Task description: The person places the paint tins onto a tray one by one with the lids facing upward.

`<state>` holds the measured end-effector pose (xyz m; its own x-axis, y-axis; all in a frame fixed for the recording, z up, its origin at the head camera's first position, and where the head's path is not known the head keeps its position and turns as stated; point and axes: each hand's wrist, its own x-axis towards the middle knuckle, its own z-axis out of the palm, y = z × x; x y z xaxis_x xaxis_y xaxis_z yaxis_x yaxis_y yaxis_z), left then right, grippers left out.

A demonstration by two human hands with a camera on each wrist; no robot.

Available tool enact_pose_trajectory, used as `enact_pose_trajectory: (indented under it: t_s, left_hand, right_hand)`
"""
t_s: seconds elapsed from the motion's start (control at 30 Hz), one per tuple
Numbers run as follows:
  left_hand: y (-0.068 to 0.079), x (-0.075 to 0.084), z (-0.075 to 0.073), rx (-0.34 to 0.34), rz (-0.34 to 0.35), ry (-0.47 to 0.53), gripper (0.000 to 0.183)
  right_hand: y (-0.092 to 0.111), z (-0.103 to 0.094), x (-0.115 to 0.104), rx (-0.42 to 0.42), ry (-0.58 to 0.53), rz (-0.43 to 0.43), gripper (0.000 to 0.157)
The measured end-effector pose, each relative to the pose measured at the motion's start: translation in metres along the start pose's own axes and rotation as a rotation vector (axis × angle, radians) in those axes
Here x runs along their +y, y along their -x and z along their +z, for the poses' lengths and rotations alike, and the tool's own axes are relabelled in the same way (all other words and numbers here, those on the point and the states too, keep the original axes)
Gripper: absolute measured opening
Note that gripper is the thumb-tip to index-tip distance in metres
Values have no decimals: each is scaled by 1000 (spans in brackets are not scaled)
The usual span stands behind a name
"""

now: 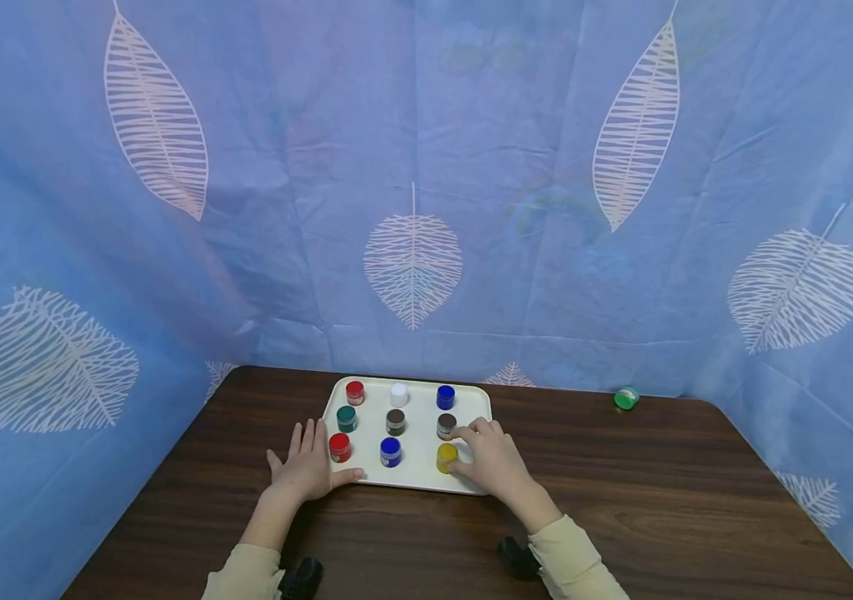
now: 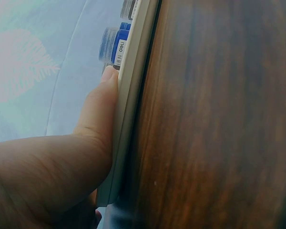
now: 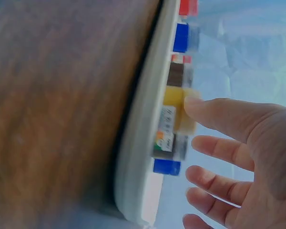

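Note:
A white tray [image 1: 418, 477] carries small paint jars in three rows. Fingers straight and spread, my left hand [image 1: 304, 471] rests against the tray's left end, its thumb along the front edge. Near that hand stand a red jar [image 1: 339, 447] and a blue jar [image 1: 391, 452]. At the front right corner my right hand [image 1: 497, 460] is around the yellow jar [image 1: 446, 458]. In the right wrist view its thumb touches the yellow jar's lid, while the other fingers are spread apart from it, close to a brown jar [image 1: 446, 426].
The back row holds a red jar [image 1: 354, 392], a white jar [image 1: 399, 394] and a blue jar [image 1: 445, 397]. Dark green [image 1: 347, 418] and brown [image 1: 395, 422] jars stand between rows. A bright green jar [image 1: 626, 398] lies at the table's [image 1: 659, 483] far edge, before a curtain.

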<state>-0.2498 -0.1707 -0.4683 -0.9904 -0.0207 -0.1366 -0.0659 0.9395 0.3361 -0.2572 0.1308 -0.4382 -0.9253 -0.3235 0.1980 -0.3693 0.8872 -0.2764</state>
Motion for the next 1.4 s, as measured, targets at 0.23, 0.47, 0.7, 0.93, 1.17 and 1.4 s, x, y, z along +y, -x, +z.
enact_pose_trajectory:
  t_s: [0.23,0.47,0.7,0.93,1.17,1.4]
  left_hand:
    - [1,0,-1,-1,2,2,127]
    - [0,1,-1,-9,-3,2,128]
    - [-1,1,0,-11,-4,3,128]
    - [0,0,0,-8,-1,3,128]
    - [0,1,-1,-6,1,-1,128]
    - [1,2,-2,-16,-6,4,128]
  right_hand:
    - [0,-16,8,26,-22,61,43]
    - [0,-34,20,72,-54,86,39]
    - [1,-50,38,111,-67,105,44]
    - [5,-70,59,131,-122,142,46]
    - [11,-89,77,163,-141,180,49]
    - [19,-104,99,184,-159,218,53]
